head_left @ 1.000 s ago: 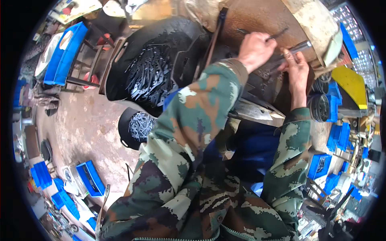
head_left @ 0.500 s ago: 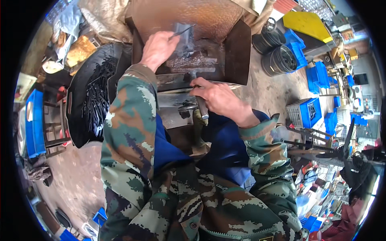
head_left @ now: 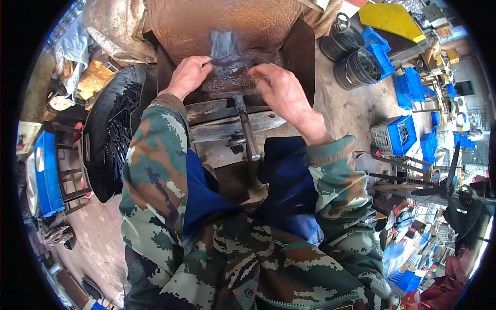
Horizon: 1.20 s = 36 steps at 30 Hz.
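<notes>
The relation I keep my eye on from here is between the right hand (head_left: 281, 93) and the dark metal bar (head_left: 247, 128). The bar lies across the front edge of the rusty metal box (head_left: 302, 62), near the middle of that edge. Its long axis runs from inside the box out toward the wearer, slanting slightly right, with the round end overhanging in front. Seen from the right hand, it lies to the left and nearer the wearer, apart from the fingers. I judge that hand the closer of the two.

The left hand (head_left: 187, 76) sits just inside the box's left wall, fingers drawn together and pointing inward; I can't tell whether they pinch anything thin. The right hand is half curled, thumb near forefinger, and I can't make out anything in it either. Beyond the gap between both hands, toward the back of the box, I see a grey metal strip (head_left: 223, 45).
</notes>
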Available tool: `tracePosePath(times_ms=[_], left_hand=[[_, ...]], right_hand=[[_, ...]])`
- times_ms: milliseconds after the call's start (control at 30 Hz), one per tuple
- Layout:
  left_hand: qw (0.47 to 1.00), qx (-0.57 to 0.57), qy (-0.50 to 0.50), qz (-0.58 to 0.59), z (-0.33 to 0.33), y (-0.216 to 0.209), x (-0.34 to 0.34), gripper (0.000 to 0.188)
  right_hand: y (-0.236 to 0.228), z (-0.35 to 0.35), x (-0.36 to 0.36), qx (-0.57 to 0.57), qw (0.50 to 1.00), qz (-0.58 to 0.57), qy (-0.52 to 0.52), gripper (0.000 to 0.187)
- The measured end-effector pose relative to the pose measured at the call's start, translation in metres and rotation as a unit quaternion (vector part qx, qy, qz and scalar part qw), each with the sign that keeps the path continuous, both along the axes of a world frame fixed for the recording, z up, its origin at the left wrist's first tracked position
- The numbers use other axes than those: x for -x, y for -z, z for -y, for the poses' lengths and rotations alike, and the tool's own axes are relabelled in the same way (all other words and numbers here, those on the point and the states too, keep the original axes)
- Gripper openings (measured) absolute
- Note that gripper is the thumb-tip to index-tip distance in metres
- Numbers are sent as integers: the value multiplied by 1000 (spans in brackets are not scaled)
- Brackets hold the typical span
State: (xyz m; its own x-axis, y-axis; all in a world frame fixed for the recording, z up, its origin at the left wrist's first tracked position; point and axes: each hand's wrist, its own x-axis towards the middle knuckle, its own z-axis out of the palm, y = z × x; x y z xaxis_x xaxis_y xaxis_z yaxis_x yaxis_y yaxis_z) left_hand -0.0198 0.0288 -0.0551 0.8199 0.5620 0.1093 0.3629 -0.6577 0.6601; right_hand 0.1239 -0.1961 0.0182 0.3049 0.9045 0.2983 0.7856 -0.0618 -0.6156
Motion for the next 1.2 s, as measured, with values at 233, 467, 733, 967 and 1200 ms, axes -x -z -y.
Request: tracePosePath(times_ms=[233, 467, 733, 967, 1200], left_hand=[[951, 293, -12, 101, 37, -56, -20, 21], [895, 418, 39, 151, 67, -73, -10, 25], [947, 302, -48, 96, 41, -59, -7, 34], [974, 209, -79, 26, -5, 3, -9, 28], [982, 179, 55, 16, -6, 20, -14, 25]], right_hand=[[-1, -15, -13, -42, 936, -343, 68, 30], [-5, -35, 4, -84, 834, -544, 27, 21], [-6, -29, -3, -106, 826, -545, 97, 16], [-9, -18, -2, -67, 827, -554, 70, 19], [-18, -17, 2, -59, 817, -568, 83, 13]])
